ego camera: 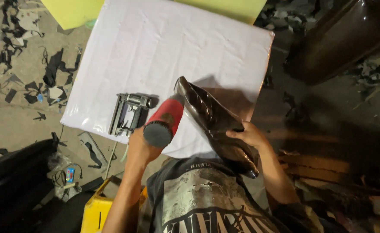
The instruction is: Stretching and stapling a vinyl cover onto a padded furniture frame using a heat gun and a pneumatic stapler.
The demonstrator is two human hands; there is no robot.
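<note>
Two hands busy: left hand point(139, 144) wrapped around red heat gun point(163, 121), right hand point(249, 136) clamped on glossy brown panel point(216, 125). Looks light, stiffish, slippery, so best gripped along an edge.

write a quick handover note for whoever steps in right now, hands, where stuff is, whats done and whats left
Left hand: closed around the handle of the red heat gun, nozzle pointed at the dark glossy panel.
Right hand: grip on the panel's edge, holding it tilted over the white sheet.
Staple gun: lies on the white sheet, untouched, just left of the heat gun.
Yellow crate: beside the left forearm.
Done: panel is lifted and lined up at the heat gun's nozzle.
Left: cannot tell how far the heating has gone; the staple gun is not yet picked up.
</note>
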